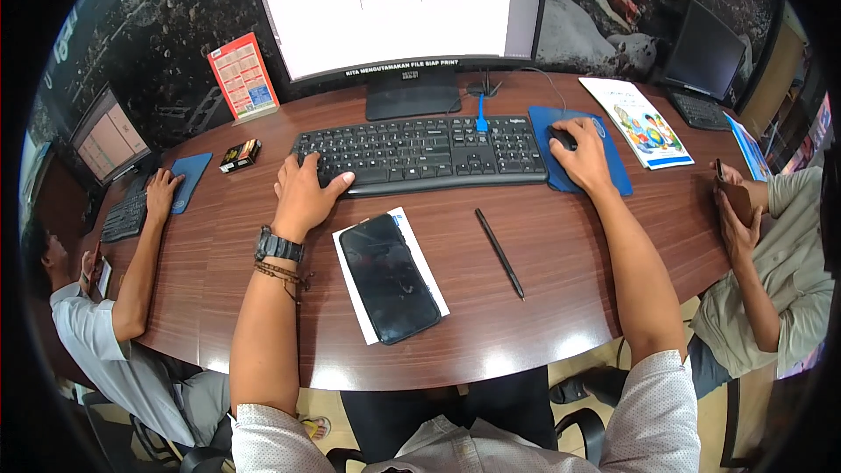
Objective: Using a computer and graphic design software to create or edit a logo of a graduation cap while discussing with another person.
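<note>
My left hand (pixel 305 195) rests at the left end of a black keyboard (pixel 425 156), thumb and fingers spread over its lower left keys. A dark watch and a beaded bracelet circle that wrist. My right hand (pixel 582 158) is curled over a black computer mouse (pixel 563 137), which sits on a blue mouse pad (pixel 615 173); the palm hides part of the mouse. Behind the keyboard stands a wide monitor (pixel 403 9) showing a mostly white page with a few small marks and a tool panel at the right.
A black smartphone (pixel 390 278) lies on white paper (pixel 431 285), beside a black pen (pixel 500 254). Around the keyboard are a red desk calendar (pixel 243 79), a small dark box (pixel 240 156) and a booklet (pixel 638 123). One person sits at left by another computer; another, at right, holds a brown object.
</note>
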Demonstrator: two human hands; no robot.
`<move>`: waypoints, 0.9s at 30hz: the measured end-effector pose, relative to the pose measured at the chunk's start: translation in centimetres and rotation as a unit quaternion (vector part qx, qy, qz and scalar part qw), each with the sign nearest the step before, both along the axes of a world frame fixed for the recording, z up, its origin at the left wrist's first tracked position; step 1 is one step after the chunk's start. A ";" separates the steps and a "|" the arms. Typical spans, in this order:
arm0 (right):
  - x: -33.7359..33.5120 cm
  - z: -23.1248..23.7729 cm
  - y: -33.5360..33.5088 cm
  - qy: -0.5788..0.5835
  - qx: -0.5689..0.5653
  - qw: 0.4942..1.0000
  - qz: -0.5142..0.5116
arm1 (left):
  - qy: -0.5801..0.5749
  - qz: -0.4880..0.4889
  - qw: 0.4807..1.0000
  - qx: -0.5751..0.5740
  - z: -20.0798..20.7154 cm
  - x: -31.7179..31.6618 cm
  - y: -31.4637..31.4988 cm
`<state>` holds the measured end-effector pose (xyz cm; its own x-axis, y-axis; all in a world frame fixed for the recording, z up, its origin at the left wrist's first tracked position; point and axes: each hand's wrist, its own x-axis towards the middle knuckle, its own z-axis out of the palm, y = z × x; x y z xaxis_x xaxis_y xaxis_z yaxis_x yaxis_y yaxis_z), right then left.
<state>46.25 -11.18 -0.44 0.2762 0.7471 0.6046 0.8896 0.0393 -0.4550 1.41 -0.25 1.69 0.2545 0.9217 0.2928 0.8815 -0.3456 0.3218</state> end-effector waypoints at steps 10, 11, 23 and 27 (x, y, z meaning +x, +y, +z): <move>-6.8 2.3 -0.7 -0.122 0.005 0.978 0.168 | 0.002 0.004 1.000 0.020 -0.2 -0.1 0.4; -7.3 2.3 -0.9 -0.122 -0.010 0.974 0.193 | 0.004 0.004 1.000 0.016 -0.1 -0.1 0.3; -8.7 3.1 -1.5 -0.117 -0.025 0.961 0.249 | 0.000 0.005 1.000 0.006 0.1 0.1 -0.1; -8.7 3.1 -1.5 -0.115 -0.023 0.962 0.249 | 0.000 0.006 1.000 -0.001 0.0 0.2 0.0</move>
